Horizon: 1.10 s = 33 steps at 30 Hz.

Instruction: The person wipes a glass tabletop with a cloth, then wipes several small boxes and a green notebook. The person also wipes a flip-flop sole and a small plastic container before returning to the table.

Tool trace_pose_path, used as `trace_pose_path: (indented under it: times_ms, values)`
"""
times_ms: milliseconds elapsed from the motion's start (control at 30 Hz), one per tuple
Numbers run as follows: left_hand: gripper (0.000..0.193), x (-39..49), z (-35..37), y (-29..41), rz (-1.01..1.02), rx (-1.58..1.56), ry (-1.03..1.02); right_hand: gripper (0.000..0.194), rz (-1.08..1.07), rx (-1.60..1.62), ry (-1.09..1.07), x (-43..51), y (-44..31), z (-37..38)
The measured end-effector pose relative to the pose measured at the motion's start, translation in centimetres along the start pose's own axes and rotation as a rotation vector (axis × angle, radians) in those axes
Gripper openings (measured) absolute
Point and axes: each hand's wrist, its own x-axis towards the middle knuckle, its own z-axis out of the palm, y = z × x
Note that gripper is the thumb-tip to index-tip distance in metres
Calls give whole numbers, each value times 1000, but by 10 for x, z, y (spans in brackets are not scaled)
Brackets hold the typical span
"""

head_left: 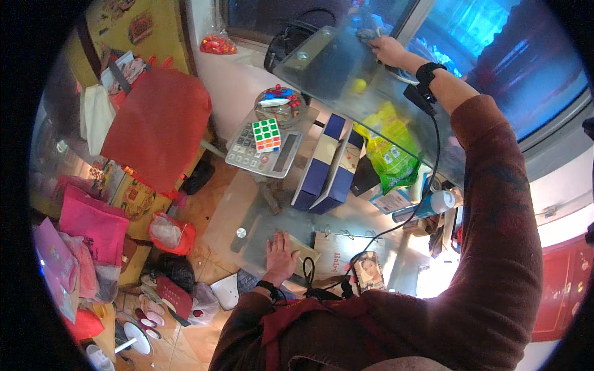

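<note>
My right hand (389,50) is stretched out over the upper glass shelf (325,69), its fingers closed on a grey cloth (367,34) near the window. Flat on the lower glass tabletop (260,232) rests my left hand (281,257), fingers together and nothing seen in it. To its right lies a ring-bound album (325,259) with a photo card (369,271) on it. Beyond the hand, two blue and cream boxes (320,162) stand side by side. A puzzle cube (267,134) sits on a grey calculator (287,157).
A black cable (436,148) hangs from the right wrist area across the album. Under the shelf are a yellow-green plastic bag (390,148) and a spray can (427,206). A red-covered chair (162,125) stands left; bags and slippers (151,310) lie on the floor.
</note>
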Motion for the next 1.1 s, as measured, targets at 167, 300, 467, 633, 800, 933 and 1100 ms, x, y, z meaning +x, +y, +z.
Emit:
trace_pose_path:
  times_ms: [167, 300, 467, 633, 800, 933, 1100]
  values:
    - [74, -2, 4, -4, 25, -82, 61, 22, -168, 193, 55, 6, -43, -18]
    - [74, -2, 5, -4, 33, -93, 77, 30, -214, 134, 123, 17, -86, -41]
    - [74, -1, 1, -3, 46, -32, 67, 25, -436, 292, 236, -10, -164, -61]
    - [72, -2, 0, -1, 41, -3, 55, 29, -529, 263, 203, -82, -195, -84]
    - [72, -2, 4, 0, 53, 38, 74, 31, -449, 68, 85, -206, -176, -109]
    - [73, 0, 7, 0, 25, 60, 61, 29, -263, 210, 110, -295, -184, -110]
    - [73, -1, 7, 0, 11, 112, 37, 18, 448, 1471, 250, -297, -229, -62]
